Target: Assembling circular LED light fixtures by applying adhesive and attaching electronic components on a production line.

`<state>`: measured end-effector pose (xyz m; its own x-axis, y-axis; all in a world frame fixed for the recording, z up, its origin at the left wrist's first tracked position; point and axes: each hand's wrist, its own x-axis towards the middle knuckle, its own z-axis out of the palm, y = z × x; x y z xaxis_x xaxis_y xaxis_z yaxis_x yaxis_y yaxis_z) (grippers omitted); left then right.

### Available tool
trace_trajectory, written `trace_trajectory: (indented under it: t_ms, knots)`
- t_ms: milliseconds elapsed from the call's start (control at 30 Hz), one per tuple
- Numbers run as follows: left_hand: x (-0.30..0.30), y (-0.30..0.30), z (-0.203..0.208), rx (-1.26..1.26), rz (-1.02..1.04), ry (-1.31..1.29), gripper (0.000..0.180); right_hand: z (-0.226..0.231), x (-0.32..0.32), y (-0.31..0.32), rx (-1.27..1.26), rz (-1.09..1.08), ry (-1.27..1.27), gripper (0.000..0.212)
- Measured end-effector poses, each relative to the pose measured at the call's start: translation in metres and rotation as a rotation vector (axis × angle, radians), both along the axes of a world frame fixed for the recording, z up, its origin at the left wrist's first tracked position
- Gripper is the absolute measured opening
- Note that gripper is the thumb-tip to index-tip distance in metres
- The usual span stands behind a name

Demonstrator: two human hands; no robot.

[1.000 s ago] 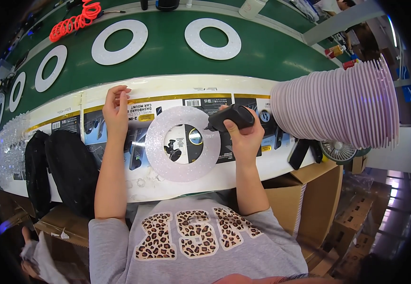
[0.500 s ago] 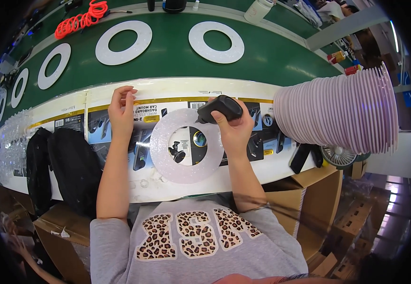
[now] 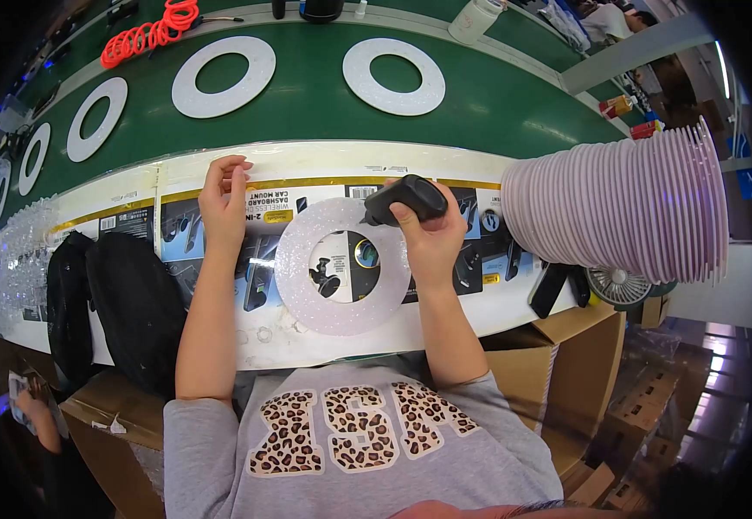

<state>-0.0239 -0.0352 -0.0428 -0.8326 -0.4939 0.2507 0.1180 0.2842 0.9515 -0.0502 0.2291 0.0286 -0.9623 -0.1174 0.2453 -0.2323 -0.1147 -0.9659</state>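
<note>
My right hand is wrapped round a black squeeze bottle, tilted with its narrow tip down at the upper right of a glittery white ring. Whether the tip touches the ring cannot be made out. The ring lies flat on printed packaging sheets that cover the white work surface, and their print shows through its round hole. To the left of the ring, my left hand holds nothing. Its fingers are loosely bent and its thumb is apart from them.
Several white rings lie along the green belt beyond. A tall leaning stack of rings stands at right, near a small fan. Black sleeve-like cloth lies at left; an open cardboard box is below right.
The rings on the green belt have shifted slightly left. My right hand and the bottle have moved slightly right. At the lower left, another person's arm has changed position.
</note>
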Motion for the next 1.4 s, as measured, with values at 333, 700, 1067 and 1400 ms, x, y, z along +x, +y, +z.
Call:
trace_trajectory:
  t_ms: [333, 700, 1067, 1400]
  knots:
    - [0.000, 0.000, 0.000, 0.023, 0.006, -0.013, 0.015, 0.016, -0.001, -0.017, -0.050, 0.067, -0.017, 0.037]
    - [-0.001, 0.000, -0.001, 0.009, 0.025, 0.016, 0.015, 0.003, -0.002, -0.023, 0.036, 0.049, -0.035, 0.038]
    - [0.000, 0.000, -0.004, 0.015, 0.033, 0.015, 0.015, 0.003, -0.001, -0.023, 0.058, 0.054, -0.033, 0.039]
    - [-0.002, 0.000, 0.002, 0.029, 0.011, -0.023, 0.015, 0.018, -0.014, -0.022, 0.003, 0.025, -0.027, 0.038]
